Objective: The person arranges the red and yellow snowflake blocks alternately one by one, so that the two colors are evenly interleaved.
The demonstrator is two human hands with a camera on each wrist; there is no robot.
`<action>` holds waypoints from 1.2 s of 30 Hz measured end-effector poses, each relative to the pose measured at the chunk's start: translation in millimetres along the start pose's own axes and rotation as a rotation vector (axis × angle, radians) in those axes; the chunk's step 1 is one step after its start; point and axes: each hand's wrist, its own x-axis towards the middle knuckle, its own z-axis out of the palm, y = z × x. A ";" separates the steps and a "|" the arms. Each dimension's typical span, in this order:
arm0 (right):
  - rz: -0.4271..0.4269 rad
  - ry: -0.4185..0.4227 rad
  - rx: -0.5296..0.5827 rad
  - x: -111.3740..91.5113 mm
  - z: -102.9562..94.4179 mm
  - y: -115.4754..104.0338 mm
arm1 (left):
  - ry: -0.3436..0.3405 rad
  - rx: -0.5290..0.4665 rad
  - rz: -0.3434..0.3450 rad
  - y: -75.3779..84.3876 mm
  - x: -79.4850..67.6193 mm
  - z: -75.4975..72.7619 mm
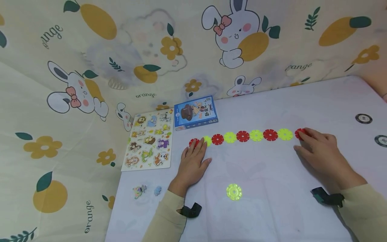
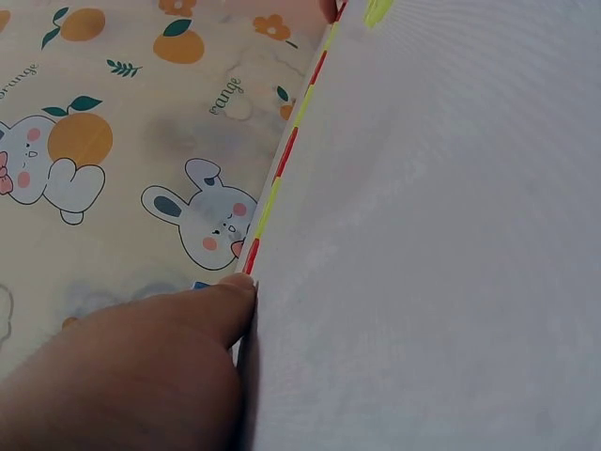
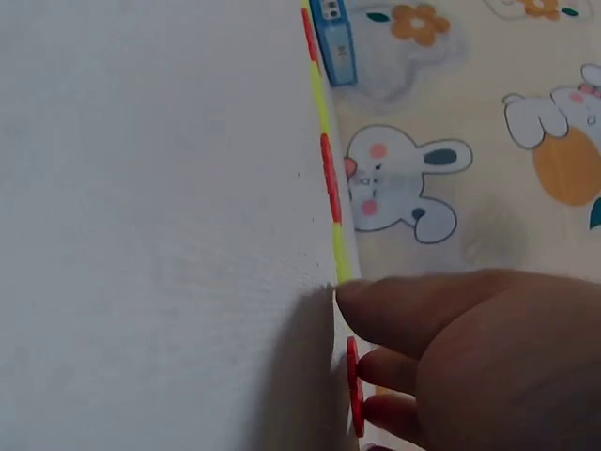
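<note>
Flat red and yellow-green notched discs lie in an alternating row across the table. My left hand (image 1: 191, 167) rests on the row's left end with its fingers extended, partly covering a red disc (image 1: 194, 143) and a yellow-green disc (image 1: 207, 140). At the right end, the fingers of my right hand (image 1: 321, 153) touch a red disc (image 3: 354, 387), and the thumb stays apart from it. Between the hands are more discs, such as a red disc (image 1: 243, 136) and a yellow-green disc (image 1: 285, 134). One loose yellow-green disc (image 1: 234, 192) lies nearer to me.
Behind the left hand are a board with animal pictures (image 1: 148, 141) and a blue box (image 1: 196, 113). Two small figures, one multicoloured (image 1: 139, 191) and one blue (image 1: 158, 190), lie left of the left wrist. Black-and-white round chips (image 1: 363, 118) sit far right. Patterned cloth (image 1: 181, 67) hangs behind.
</note>
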 end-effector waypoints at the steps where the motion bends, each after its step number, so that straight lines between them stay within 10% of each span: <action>1: -0.017 -0.013 -0.019 -1.0 1.2 -0.4 | -0.001 0.002 -0.001 0.2 -0.1 -0.1; 26: -0.085 -0.013 -0.054 -0.3 6.6 0.0 | -0.002 -0.009 -0.007 2.7 -0.9 -2.7; 36: -0.190 -0.009 0.432 -15.8 6.2 -36.3 | -0.004 -0.003 -0.001 1.6 -0.5 -1.4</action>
